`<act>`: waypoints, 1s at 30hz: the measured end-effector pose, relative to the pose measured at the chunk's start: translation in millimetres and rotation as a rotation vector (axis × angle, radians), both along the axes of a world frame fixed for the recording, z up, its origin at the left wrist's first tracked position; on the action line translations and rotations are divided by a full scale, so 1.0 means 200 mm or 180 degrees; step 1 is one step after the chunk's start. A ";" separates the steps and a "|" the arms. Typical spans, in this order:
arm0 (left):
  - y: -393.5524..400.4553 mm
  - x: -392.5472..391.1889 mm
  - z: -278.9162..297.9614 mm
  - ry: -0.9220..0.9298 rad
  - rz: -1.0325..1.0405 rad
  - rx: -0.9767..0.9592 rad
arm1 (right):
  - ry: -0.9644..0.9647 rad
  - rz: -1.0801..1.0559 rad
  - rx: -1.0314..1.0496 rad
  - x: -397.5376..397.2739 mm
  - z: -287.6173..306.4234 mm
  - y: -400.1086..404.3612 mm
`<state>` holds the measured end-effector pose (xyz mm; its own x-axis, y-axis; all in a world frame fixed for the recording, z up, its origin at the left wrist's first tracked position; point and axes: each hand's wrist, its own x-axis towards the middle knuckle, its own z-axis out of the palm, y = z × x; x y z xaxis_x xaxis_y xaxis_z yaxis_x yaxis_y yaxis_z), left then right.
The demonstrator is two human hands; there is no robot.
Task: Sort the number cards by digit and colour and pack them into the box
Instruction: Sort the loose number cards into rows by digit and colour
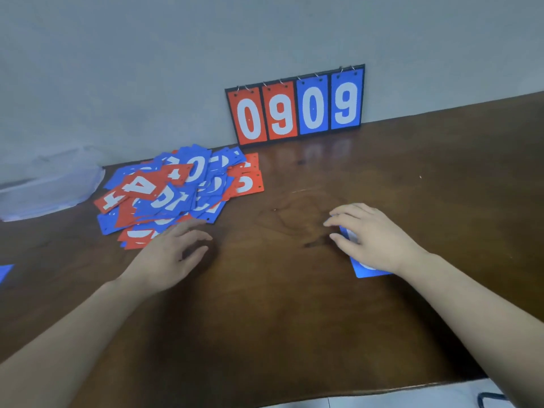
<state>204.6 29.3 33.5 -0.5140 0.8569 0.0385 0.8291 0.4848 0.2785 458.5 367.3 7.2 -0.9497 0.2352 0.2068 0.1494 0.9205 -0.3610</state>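
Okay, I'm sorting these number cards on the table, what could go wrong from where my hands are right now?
1. The left hand hovers at the edge of the mixed pile; a sweep there could scatter loosely overlapping red and blue cards.
2. The right hand covers the blue card, hiding its digit, so it might get misfiled.
3. Another blue card lies at the far left of the view, apart from the pile, easy to overlook.

Dark wooden table [294,319] under a heap of cards [173,192], scoreboard [297,108], clear box [50,187], one blue card [365,267].
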 end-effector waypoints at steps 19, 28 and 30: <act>-0.71 -0.75 0.01 -0.0054 0.0538 0.0289 | -0.0027 0.0237 -0.0239 -1.10 0.07 -0.92; -0.51 -1.02 -0.03 -0.0309 0.0610 0.0443 | -0.0139 0.0333 -0.0255 -1.59 0.08 -0.94; -0.45 -1.08 -0.05 -0.0332 0.0516 0.0486 | -0.0088 0.0297 -0.0174 -1.69 0.06 -0.92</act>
<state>-10.5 -61.4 23.3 -0.6523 0.7512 0.1008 0.7068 0.5548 0.4389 120.7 182.7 19.3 -0.9731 0.1558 0.1696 0.0746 0.9099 -0.4080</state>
